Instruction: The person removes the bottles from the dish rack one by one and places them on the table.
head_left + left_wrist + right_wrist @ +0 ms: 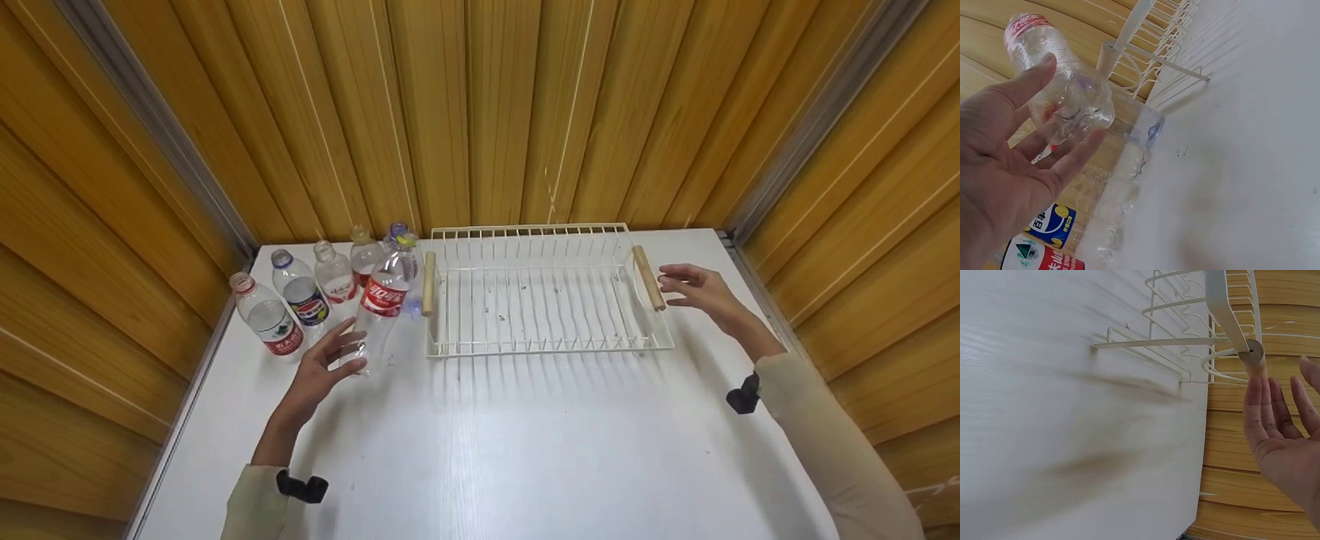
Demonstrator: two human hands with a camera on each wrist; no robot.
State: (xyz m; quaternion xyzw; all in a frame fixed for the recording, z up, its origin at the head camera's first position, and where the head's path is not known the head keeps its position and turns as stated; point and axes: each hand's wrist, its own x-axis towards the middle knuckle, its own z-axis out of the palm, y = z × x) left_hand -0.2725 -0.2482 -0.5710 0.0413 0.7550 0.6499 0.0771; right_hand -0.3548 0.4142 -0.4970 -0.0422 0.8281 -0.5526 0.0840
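My left hand [322, 367] holds a clear plastic cola bottle [383, 297] with a red label near its base, between thumb and fingers. The bottle tilts, its neck leaning toward the rack; in the left wrist view its base [1098, 115] shows above the tabletop. At the other side, my right hand [701, 292] has loosely bent fingers, with fingertips [1255, 385] right at the wooden handle [649, 277] of a white wire dish rack [551, 349]. Nothing is gripped in that palm.
Several empty bottles stand at the left: one with a red-and-white label [266, 319], one with a blue label [304, 292], others behind [336, 274]. A second wooden handle [429, 285] is on the rack's left end. Wood-patterned walls [502, 112] enclose the white table [525, 442].
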